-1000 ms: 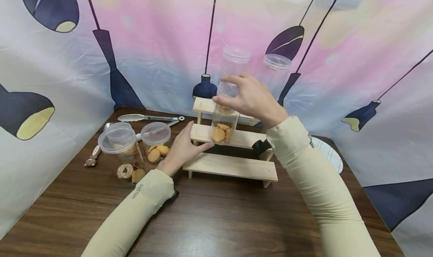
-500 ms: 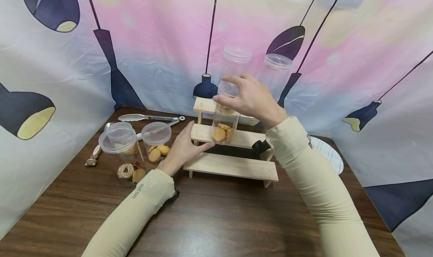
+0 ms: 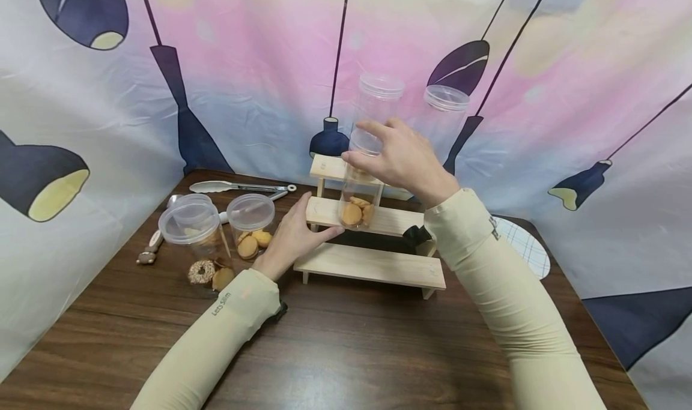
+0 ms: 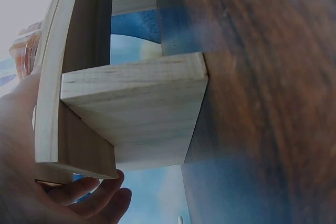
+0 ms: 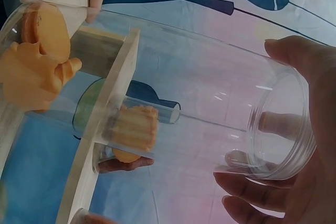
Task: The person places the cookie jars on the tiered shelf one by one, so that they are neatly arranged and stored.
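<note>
My right hand holds a tall clear jar from above, with thumb and fingers around its lid. Cookies lie at the bottom of this jar, which stands on the middle step of a three-step wooden shelf. In the right wrist view the fingers wrap the clear lid. My left hand grips the left end of the middle step; in the left wrist view its fingertips curl past the edge of the wood. Behind the right hand, two more tall jars rise from the top step, partly hidden.
At the left stand a lidded jar with ring cookies and a shorter cookie jar. Metal tongs and a bear-ended utensil lie behind and beside them. A checked plate is at the right, before the printed curtain.
Both hands keep their places on the jar and the shelf. The whole head view shifts very slightly; nothing else has visibly moved.
</note>
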`<move>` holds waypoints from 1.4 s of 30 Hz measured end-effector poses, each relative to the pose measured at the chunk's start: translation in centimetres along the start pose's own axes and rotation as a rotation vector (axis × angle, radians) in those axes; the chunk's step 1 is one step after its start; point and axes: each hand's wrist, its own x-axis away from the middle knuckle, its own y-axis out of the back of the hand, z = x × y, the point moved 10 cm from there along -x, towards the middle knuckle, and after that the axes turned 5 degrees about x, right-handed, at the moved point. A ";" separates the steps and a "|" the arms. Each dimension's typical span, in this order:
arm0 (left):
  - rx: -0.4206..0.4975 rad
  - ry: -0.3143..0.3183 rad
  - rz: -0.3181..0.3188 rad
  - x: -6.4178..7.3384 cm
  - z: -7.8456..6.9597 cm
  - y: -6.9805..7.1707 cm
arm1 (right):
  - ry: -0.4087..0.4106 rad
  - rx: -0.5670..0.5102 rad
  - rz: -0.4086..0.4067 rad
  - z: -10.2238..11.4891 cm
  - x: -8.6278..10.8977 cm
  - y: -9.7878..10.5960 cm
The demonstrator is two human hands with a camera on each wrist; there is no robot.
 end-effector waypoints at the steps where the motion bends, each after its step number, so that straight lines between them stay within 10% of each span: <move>1: 0.001 0.002 -0.001 0.0 0.0 0.0 | 0.000 -0.001 -0.002 0.0 0.0 0.0; 42: 0.002 0.033 0.011 0.2 1.0 0.4 | -0.023 0.006 -0.004 -0.4 1.3 1.2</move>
